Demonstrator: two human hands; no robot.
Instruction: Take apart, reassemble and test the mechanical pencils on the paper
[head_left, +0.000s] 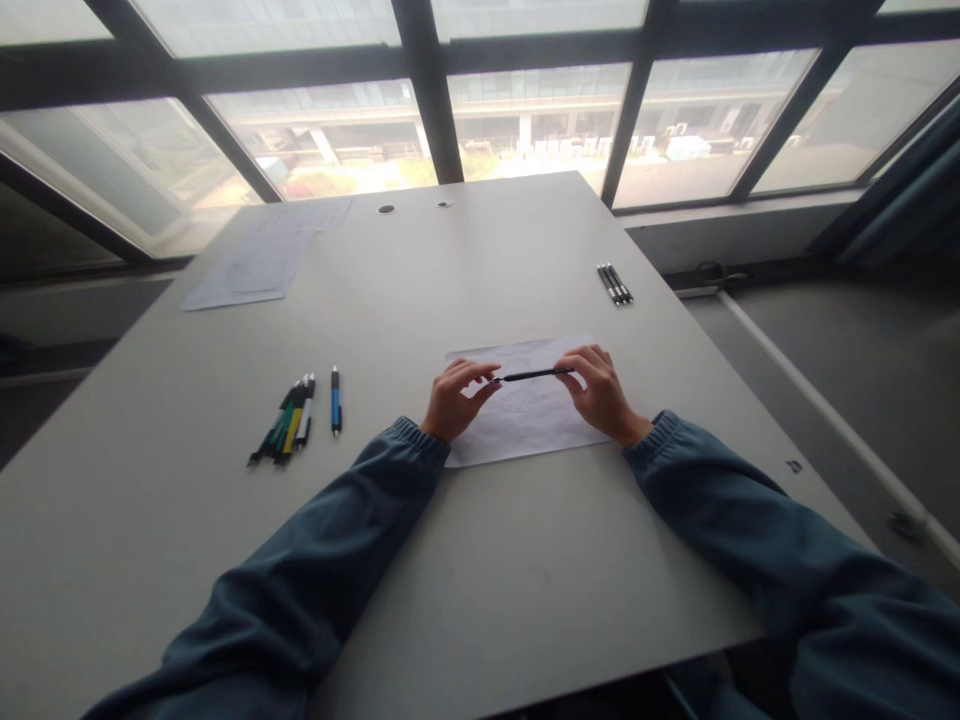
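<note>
A dark pen lies level between my two hands, just above a white sheet of paper with faint marks. My left hand pinches the pen's thin left end between thumb and fingertips. At the other end, my right hand grips the pen's right end between thumb and fingers. Left of the paper, a blue pen lies on its own. Beside it is a bunch of several pens with green, yellow, white and black barrels.
The white table stretches to the windows. Several dark pens lie in a row at the right edge. Papers rest at the far left. Two round holes, one a cable hole, are at the back. A small dark piece lies near the right edge.
</note>
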